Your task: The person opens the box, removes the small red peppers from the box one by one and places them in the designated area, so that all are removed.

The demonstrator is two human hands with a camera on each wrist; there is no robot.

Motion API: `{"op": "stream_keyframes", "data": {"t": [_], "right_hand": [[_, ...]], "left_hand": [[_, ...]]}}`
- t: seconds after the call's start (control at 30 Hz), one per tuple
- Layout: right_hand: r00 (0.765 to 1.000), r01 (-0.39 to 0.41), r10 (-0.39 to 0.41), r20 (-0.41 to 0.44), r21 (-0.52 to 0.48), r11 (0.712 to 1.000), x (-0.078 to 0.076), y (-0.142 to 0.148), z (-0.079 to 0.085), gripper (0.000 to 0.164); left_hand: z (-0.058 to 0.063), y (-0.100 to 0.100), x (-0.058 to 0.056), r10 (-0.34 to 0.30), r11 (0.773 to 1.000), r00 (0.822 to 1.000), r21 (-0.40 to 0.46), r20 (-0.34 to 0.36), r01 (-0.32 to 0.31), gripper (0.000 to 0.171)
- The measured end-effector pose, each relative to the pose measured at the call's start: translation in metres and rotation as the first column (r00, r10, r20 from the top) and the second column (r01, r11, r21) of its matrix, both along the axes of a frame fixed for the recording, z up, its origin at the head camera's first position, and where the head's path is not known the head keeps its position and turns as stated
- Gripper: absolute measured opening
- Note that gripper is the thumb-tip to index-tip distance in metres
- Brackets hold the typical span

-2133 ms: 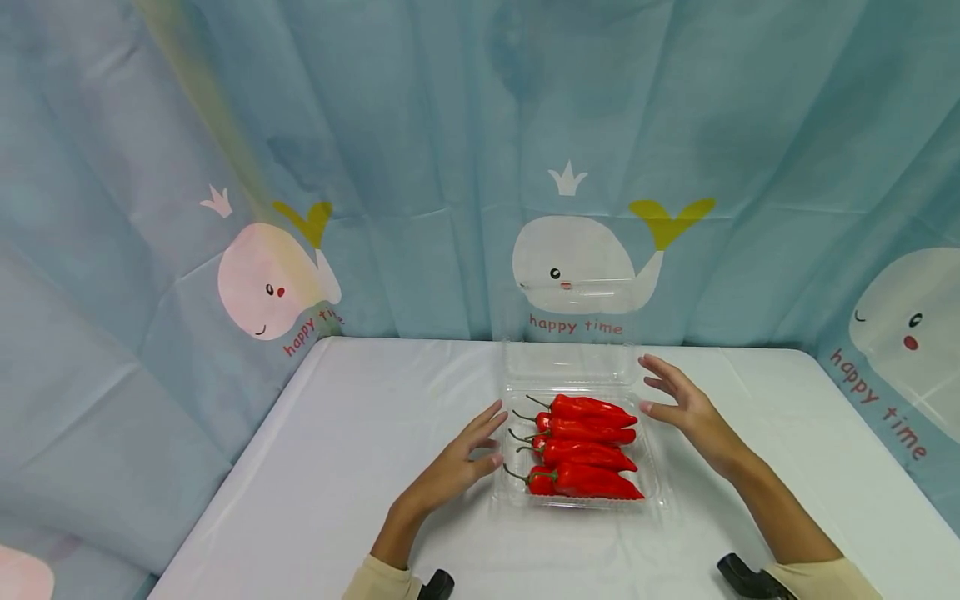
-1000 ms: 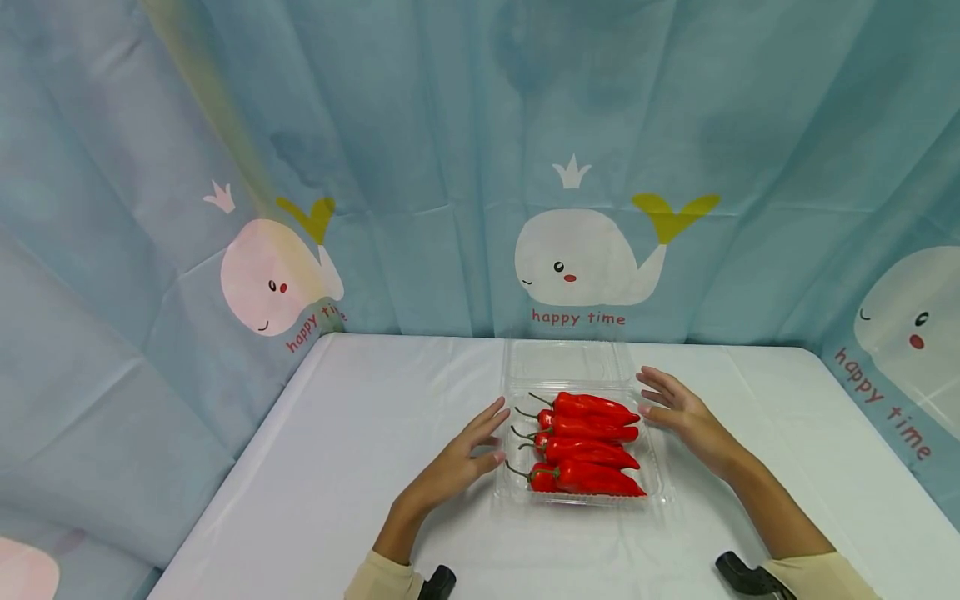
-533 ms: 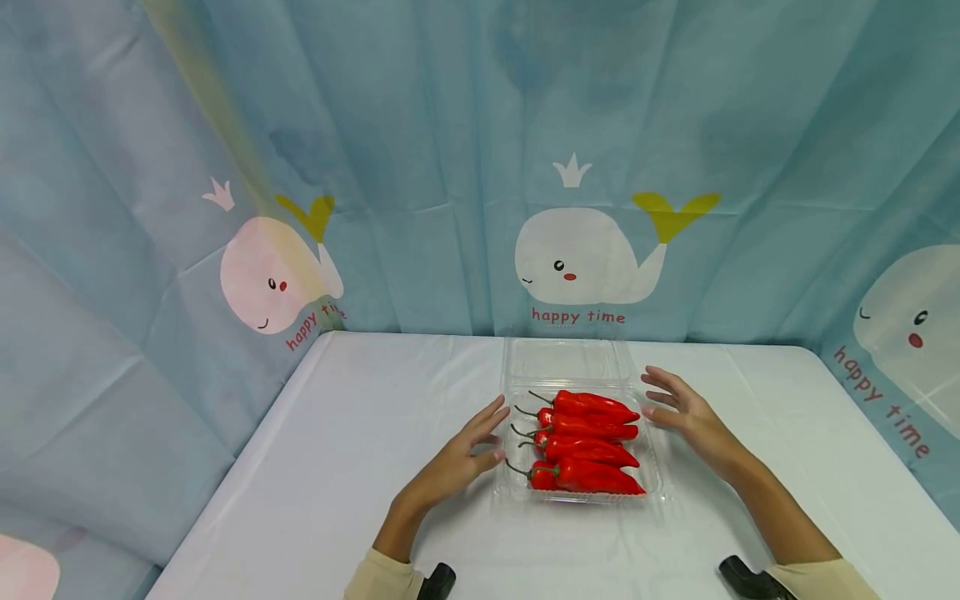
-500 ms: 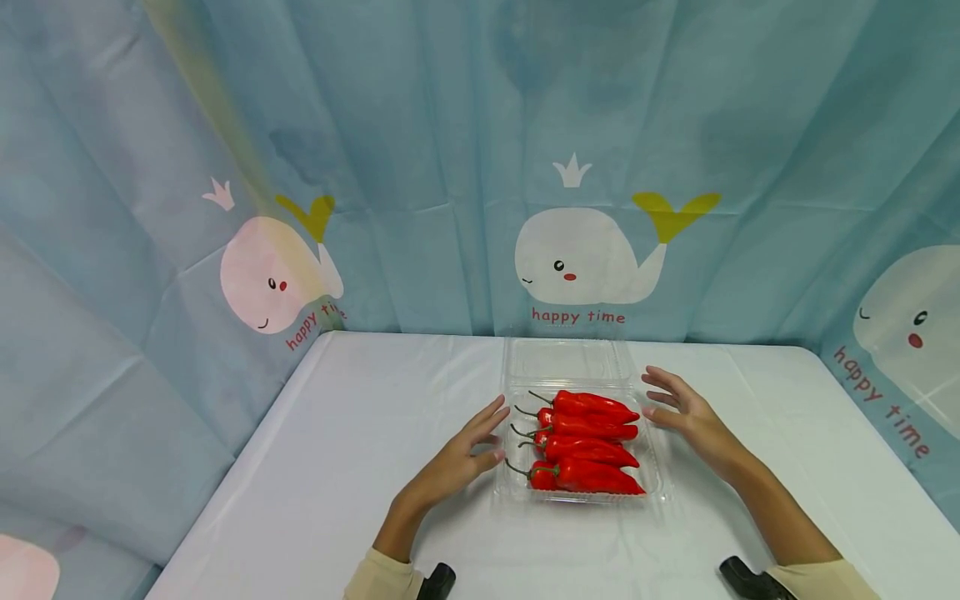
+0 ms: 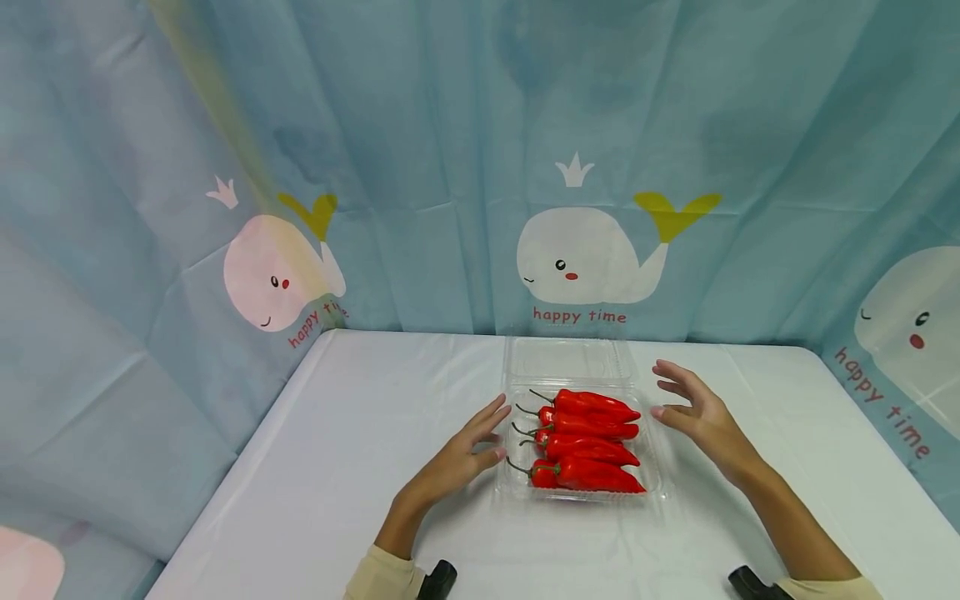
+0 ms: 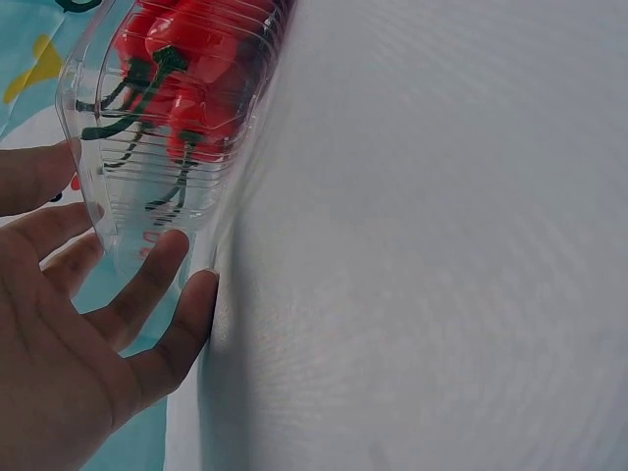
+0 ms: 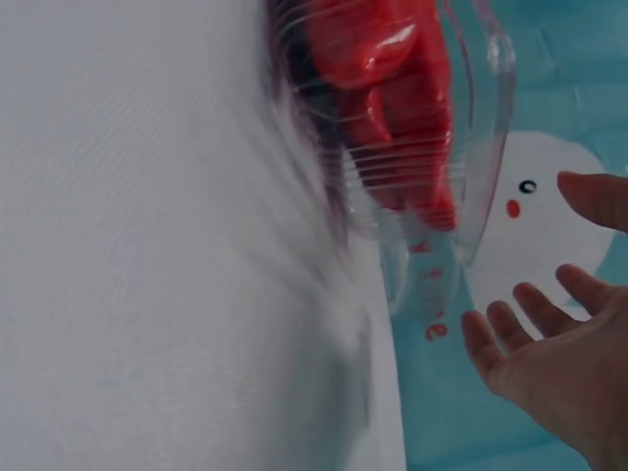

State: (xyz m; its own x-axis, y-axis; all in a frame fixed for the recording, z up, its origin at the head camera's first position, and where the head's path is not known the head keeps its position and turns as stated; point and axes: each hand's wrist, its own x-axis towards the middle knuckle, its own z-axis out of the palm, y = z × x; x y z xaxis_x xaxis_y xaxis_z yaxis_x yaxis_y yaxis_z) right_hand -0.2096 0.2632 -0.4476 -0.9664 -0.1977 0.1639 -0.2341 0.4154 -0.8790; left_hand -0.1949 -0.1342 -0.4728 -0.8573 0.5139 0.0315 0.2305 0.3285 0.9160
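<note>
A clear plastic clamshell box (image 5: 654,475) sits on the table with its lid (image 5: 564,358) folded back. Several red chili peppers (image 5: 592,451) with green stems lie crosswise in it, stems to the left. At the box's left side is my left hand (image 5: 453,467); in the left wrist view its fairly straight fingers are right by the ribbed wall (image 6: 132,196), seemingly touching it. My right hand (image 5: 705,421) hovers off the right side, fingers loosely spread and holding nothing. In the right wrist view a gap separates this hand (image 7: 574,378) from the box.
A white cloth covers the table (image 5: 360,417). Behind it hangs a blue curtain (image 5: 420,167) printed with whales. Black wrist devices (image 5: 437,581) sit by both sleeves.
The lid, raised two seconds ago, tipped back and now lies flat behind the box. My right hand has since drawn off to the right. The left hand and peppers stay put.
</note>
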Motion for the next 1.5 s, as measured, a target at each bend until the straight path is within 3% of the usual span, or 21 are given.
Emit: {"op": "stream_keyframes", "data": {"t": [0.23,0.7,1.1,1.5], "right_hand": [[0.998,-0.026,0.024,-0.066,-0.03,0.999,0.011,-0.008,0.012,0.076],[0.977,-0.157,0.145,-0.155,-0.069,0.985,0.031,-0.024,0.036,0.073],[0.975,-0.2,0.196,-0.107,-0.025,0.979,0.045,-0.037,0.045,0.072],[0.965,-0.259,0.257,-0.059,-0.04,0.965,0.053,-0.045,0.038,0.067]], "left_hand": [[0.0,0.0,-0.001,0.007,1.0,1.0,-0.003,0.003,-0.007,0.065],[0.001,0.001,-0.001,0.01,1.0,1.0,-0.012,-0.005,-0.011,0.065],[0.0,0.001,-0.001,0.005,1.0,1.0,-0.008,-0.009,-0.005,0.065],[-0.001,0.001,-0.001,0.006,1.0,1.0,-0.011,-0.004,-0.006,0.065]]}}
